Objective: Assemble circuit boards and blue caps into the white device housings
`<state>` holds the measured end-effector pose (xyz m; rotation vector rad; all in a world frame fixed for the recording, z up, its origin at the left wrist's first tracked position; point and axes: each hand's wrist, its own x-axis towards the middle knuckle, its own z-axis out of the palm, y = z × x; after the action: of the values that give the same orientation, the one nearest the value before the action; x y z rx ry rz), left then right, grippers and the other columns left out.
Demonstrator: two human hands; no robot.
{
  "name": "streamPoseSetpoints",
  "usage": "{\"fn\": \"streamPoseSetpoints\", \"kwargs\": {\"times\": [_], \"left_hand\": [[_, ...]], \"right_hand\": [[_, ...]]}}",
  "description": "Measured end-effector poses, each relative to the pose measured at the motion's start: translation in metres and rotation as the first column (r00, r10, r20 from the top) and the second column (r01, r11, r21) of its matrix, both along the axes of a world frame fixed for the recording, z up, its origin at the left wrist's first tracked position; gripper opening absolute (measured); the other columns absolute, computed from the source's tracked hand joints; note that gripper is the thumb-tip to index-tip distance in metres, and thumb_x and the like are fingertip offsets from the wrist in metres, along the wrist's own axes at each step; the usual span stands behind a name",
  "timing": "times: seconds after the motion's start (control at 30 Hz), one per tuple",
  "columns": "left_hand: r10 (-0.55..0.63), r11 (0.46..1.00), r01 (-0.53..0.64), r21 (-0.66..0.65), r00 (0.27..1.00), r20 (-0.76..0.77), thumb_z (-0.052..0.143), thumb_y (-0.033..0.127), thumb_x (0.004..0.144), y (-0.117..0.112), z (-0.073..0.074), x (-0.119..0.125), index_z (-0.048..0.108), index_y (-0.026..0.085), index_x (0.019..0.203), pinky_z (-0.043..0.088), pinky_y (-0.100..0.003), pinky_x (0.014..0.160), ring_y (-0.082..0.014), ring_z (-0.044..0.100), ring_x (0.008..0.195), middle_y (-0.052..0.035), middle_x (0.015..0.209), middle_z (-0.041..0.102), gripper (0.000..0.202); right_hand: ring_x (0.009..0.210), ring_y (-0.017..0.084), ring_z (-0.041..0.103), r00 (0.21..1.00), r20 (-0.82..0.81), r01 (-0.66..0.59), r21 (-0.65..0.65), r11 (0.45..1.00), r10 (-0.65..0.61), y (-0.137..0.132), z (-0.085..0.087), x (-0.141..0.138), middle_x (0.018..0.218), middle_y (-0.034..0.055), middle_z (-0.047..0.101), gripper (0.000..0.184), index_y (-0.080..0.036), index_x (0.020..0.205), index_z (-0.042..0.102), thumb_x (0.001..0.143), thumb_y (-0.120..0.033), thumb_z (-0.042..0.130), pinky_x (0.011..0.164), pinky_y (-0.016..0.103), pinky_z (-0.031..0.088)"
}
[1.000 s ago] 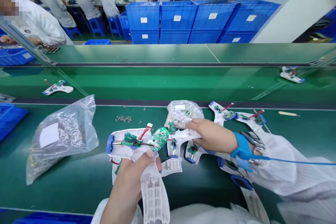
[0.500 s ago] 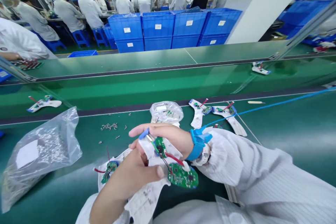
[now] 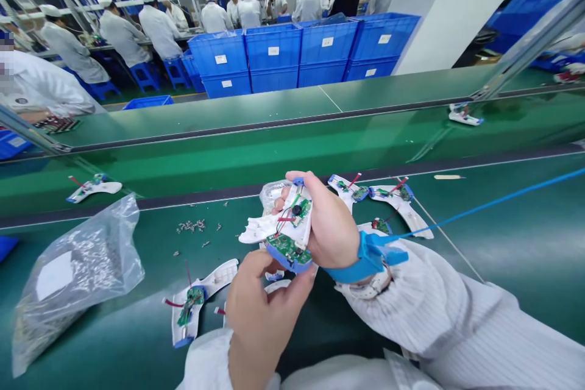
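Note:
A white gun-shaped plastic housing half [image 3: 301, 231], fitted with green circuit boards, red and dark wires and a blue-rimmed end, is held up over the bench. My right hand [image 3: 336, 225], wearing a blue wrist strap [image 3: 361, 259], wraps around its far and right side. Thumb and fingers of my left hand [image 3: 269, 311] close on the blue-rimmed end nearest me. The handle points left. Below and left lies a similar housing half [image 3: 189, 304] with its board and red lead. Partly behind my right fingers is a clear plastic bag [image 3: 272, 195].
A large clear bag of small metal parts [image 3: 91, 274] lies left, near loose screws [image 3: 191, 225]. More housing halves [image 3: 347, 189] lie right, beside a thin stick [image 3: 448, 177]. Beyond runs a green conveyor belt [image 3: 274, 152]; blue crates [image 3: 274, 55] and people in white stand behind.
The housing has turned, its handle swinging from towards me to the left. My left hand has shifted from the handle to the blue-rimmed end. Housings on the belt have moved right.

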<state>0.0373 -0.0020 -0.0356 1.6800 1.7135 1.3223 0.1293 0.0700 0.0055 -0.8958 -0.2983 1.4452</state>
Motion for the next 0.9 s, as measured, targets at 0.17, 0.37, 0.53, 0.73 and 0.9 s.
{"fn": "streamPoseSetpoints", "kwargs": {"times": [0.17,0.37,0.53,0.73,0.9], "left_hand": [[-0.006,0.987,0.009,0.157,1.000,-0.022,0.072,0.018,0.065,0.010,-0.007,-0.013,0.056,0.026,0.091,0.047,-0.026,0.059,-0.0170,0.064,0.069,0.0017,0.074,0.064,0.032],[-0.056,0.922,0.155,0.354,0.960,-0.275,0.067,0.010,0.068,0.017,-0.006,-0.016,0.050,0.024,0.101,0.050,-0.027,0.067,-0.0168,0.062,0.076,-0.0024,0.086,0.061,0.040],[-0.005,0.897,0.173,0.407,0.924,-0.381,0.065,0.012,0.069,0.024,-0.013,-0.019,0.049,0.024,0.103,0.048,-0.028,0.074,-0.0181,0.059,0.081,-0.0046,0.088,0.058,0.040],[-0.080,0.879,0.218,0.424,0.944,-0.319,0.055,0.021,0.081,0.029,-0.020,-0.027,0.046,0.018,0.120,0.043,-0.036,0.089,-0.0254,0.053,0.107,-0.0153,0.111,0.055,0.041],[-0.138,0.990,0.127,0.057,0.943,0.303,0.046,0.034,0.087,0.028,-0.014,-0.030,0.053,0.019,0.115,0.047,-0.035,0.082,-0.0244,0.060,0.099,-0.0124,0.108,0.064,0.032]], "right_hand": [[0.053,0.012,0.054,0.996,0.093,0.018,-0.017,1.000,-0.016,-0.005,-0.006,0.000,0.060,-0.0046,0.050,0.021,-0.021,0.089,0.052,0.073,-0.035,0.056,0.045,0.022,0.036],[0.055,0.014,0.055,0.981,0.182,-0.050,-0.058,0.997,0.060,-0.006,-0.012,0.004,0.059,-0.0030,0.052,0.014,-0.022,0.086,0.051,0.077,-0.033,0.050,0.050,0.026,0.042],[0.062,0.019,0.062,0.954,0.260,-0.130,-0.089,0.988,0.149,-0.005,-0.015,0.005,0.064,0.0001,0.058,0.014,-0.022,0.088,0.047,0.080,-0.034,0.046,0.052,0.029,0.046],[0.059,0.021,0.063,0.936,0.195,-0.261,-0.180,0.949,0.294,-0.010,-0.015,0.001,0.069,0.0016,0.064,0.025,-0.022,0.102,0.048,0.080,-0.035,0.047,0.046,0.029,0.045],[0.069,0.022,0.064,0.841,0.354,-0.375,-0.163,0.912,0.409,-0.010,-0.024,0.006,0.079,0.0043,0.064,0.034,-0.021,0.109,0.048,0.081,-0.040,0.045,0.058,0.035,0.051]]}}
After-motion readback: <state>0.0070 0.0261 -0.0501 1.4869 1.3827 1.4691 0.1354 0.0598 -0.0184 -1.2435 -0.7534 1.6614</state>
